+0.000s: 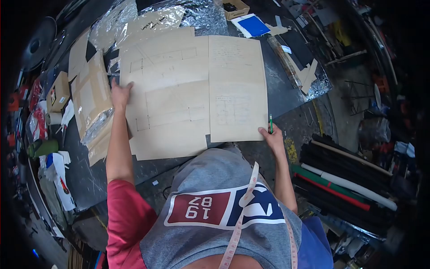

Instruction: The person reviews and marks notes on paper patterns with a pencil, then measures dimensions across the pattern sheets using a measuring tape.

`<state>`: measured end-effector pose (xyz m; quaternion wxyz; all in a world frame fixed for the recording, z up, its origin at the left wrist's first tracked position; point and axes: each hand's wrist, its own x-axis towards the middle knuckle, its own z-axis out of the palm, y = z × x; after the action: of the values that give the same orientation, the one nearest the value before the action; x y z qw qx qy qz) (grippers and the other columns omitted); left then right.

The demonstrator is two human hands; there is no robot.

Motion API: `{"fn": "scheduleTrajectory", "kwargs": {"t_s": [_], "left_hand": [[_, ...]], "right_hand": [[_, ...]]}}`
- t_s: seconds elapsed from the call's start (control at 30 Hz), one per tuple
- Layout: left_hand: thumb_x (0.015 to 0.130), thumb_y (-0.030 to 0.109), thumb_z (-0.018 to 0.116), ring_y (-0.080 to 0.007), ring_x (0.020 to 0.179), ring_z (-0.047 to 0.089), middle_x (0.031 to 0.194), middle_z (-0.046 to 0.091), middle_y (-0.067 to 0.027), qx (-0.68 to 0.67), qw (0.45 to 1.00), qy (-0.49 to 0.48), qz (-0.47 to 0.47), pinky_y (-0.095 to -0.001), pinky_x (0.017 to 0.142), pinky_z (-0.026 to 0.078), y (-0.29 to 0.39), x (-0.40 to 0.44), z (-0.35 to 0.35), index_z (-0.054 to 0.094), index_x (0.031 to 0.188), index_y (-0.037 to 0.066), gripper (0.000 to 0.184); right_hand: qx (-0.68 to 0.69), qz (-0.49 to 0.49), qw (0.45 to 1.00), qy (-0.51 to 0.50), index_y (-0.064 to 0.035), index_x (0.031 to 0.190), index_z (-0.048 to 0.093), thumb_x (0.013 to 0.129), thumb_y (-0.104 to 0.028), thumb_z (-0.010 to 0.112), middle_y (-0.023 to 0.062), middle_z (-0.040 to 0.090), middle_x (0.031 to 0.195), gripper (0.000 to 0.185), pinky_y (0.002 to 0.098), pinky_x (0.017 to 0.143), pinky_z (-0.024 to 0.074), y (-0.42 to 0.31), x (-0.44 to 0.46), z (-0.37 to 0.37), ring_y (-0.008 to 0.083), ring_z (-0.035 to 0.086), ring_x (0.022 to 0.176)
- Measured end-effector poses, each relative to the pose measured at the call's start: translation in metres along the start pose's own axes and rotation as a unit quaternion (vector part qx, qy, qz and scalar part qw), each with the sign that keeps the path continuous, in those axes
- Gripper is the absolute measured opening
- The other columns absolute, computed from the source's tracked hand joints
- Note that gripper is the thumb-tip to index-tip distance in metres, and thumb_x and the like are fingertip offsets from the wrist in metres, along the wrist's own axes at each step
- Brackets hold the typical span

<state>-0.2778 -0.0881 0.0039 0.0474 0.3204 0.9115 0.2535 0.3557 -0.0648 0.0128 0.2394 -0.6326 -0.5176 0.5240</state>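
Note:
A large brown paper sheet [170, 98] with ruled pencil lines lies on the dark table in front of me. A narrower brown sheet [237, 85] with handwriting and a drawn table of entries overlaps its right side. My left hand [120, 93] rests at the large sheet's left edge, thumb and fingers apart, next to a taped cardboard package [92, 92]. At the narrower sheet's lower right corner, my right hand [273, 136] grips a green pencil [270, 120] pointing upward, with its thumb on the paper's edge.
A tape measure [246, 197] hangs down over my shirt. Plastic film [201, 18], a blue-and-white packet [253, 25] and an open small box [236, 8] lie at the back. A small carton [58, 92] stands left. Fabric rolls [349, 184] are stacked at right.

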Motion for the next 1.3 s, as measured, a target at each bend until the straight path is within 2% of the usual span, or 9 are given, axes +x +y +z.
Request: {"fn": "scheduleTrajectory", "kwargs": {"t_s": [0.17,0.23,0.4,0.53,0.77,0.83,0.97,1.1,1.3], "left_hand": [[0.097,0.036,0.073,-0.0295,0.114,0.072,0.123,0.076,-0.0207,-0.157,0.987,0.016,0.012,-0.0385,0.103,0.051,0.003,0.040,-0.026,0.060,0.147,0.003,0.061],[0.101,0.031,0.070,-0.0148,0.100,0.065,0.111,0.076,-0.0132,-0.219,0.968,0.111,0.048,-0.0284,0.098,0.049,0.035,0.032,-0.063,0.068,0.141,0.004,0.048],[0.105,0.029,0.067,-0.0148,0.105,0.066,0.121,0.075,-0.0109,-0.254,0.941,0.161,0.153,-0.0302,0.100,0.049,0.071,0.045,-0.140,0.067,0.142,0.005,0.044],[0.102,0.033,0.071,-0.0154,0.100,0.065,0.122,0.073,-0.0074,-0.368,0.915,0.065,0.154,-0.0298,0.098,0.050,0.073,0.065,-0.164,0.069,0.140,0.008,0.045],[0.089,0.040,0.085,-0.0225,0.107,0.068,0.120,0.073,-0.0112,-0.102,0.980,-0.068,0.158,-0.0327,0.098,0.052,0.037,0.069,-0.064,0.063,0.146,0.007,0.070],[0.088,0.039,0.085,-0.0269,0.109,0.069,0.123,0.072,-0.0141,-0.096,0.976,-0.073,0.184,-0.0351,0.097,0.053,-0.005,0.078,-0.021,0.062,0.145,0.006,0.070],[0.086,0.033,0.085,-0.0364,0.121,0.066,0.134,0.066,-0.0204,0.042,0.978,-0.076,0.187,-0.0422,0.102,0.053,-0.015,0.069,-0.012,0.060,0.146,0.007,0.070],[0.086,0.025,0.081,-0.0421,0.137,0.054,0.144,0.058,-0.0242,0.160,0.950,0.026,0.266,-0.0512,0.112,0.045,0.024,0.020,0.002,0.057,0.148,0.009,0.068],[0.093,0.039,0.076,-0.0400,0.148,0.041,0.156,0.049,-0.0170,-0.065,0.882,-0.160,0.439,-0.0664,0.119,0.030,0.140,-0.130,0.047,0.054,0.151,0.014,0.067]], "right_hand": [[-0.045,-0.005,0.998,0.051,-0.0004,0.107,0.072,0.089,-0.018,0.082,0.0047,0.075,0.089,0.027,0.0309,0.076,0.0530,0.020,0.002,0.008,0.0113,0.065,0.079],[-0.045,-0.007,0.997,0.065,-0.0006,0.108,0.072,0.088,-0.019,0.082,0.0051,0.075,0.088,0.028,0.0314,0.076,0.0532,0.019,0.003,0.011,0.0119,0.065,0.078],[-0.060,-0.010,0.995,0.077,-0.0008,0.109,0.071,0.088,-0.021,0.082,0.0063,0.074,0.088,0.031,0.0334,0.077,0.0538,0.010,0.002,0.007,0.0143,0.067,0.080],[-0.066,-0.014,0.994,0.084,-0.0016,0.110,0.070,0.089,-0.023,0.082,0.0074,0.074,0.089,0.032,0.0340,0.078,0.0541,0.009,0.007,0.010,0.0159,0.068,0.082],[-0.098,-0.061,0.975,0.190,-0.0042,0.111,0.066,0.090,-0.032,0.083,0.0076,0.073,0.090,0.039,0.0336,0.078,0.0541,0.007,-0.018,0.012,0.0172,0.068,0.081],[-0.150,-0.011,0.974,0.170,-0.0055,0.103,0.070,0.089,-0.044,0.083,0.0067,0.070,0.080,0.044,0.0332,0.075,0.0540,0.001,-0.043,-0.010,0.0182,0.067,0.076],[-0.267,0.279,0.899,-0.206,-0.0068,0.076,0.070,0.091,-0.054,0.079,0.0013,0.064,0.071,0.050,0.0332,0.063,0.0495,-0.062,-0.098,-0.041,0.0101,0.059,0.065],[-0.133,0.186,0.916,-0.330,-0.0069,0.094,0.076,0.094,-0.040,0.077,0.0009,0.067,0.073,0.033,0.0299,0.058,0.0477,-0.011,-0.126,-0.040,0.0105,0.062,0.061],[0.147,0.181,0.948,-0.216,-0.0044,0.119,0.074,0.095,-0.020,0.072,0.0027,0.071,0.082,0.028,0.0239,0.058,0.0494,-0.027,-0.129,-0.043,0.0105,0.067,0.067]]}}
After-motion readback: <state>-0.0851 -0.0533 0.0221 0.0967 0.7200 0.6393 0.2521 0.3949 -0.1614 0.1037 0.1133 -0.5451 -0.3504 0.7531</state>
